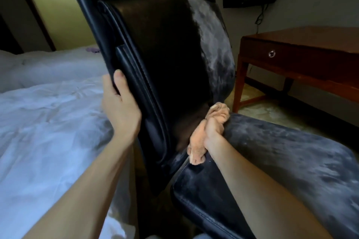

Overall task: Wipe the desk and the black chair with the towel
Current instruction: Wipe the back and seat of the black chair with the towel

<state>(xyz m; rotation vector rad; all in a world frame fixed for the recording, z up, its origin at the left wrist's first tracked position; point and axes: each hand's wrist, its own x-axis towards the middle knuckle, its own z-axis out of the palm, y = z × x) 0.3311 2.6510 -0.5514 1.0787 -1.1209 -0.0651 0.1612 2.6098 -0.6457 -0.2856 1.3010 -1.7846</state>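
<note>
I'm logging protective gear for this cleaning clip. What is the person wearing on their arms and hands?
Nothing visible. The left hand and right hand are bare: no gloves, rings or watch. The left forearm and right forearm are bare too; no sleeve shows.

left grip: clasping | right grip: fisted, arm outstretched

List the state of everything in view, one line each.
Black chair backrest: left part dark and clean-looking, right strip dusty grey.
Chair seat: dusty, streaked grey.
Towel: bunched, at the crease between seat and backrest.
Left hand: grips the backrest's edge.
Right hand: grips the towel.
Desk drawer: closed.
Bed sheet: rumpled.
</note>
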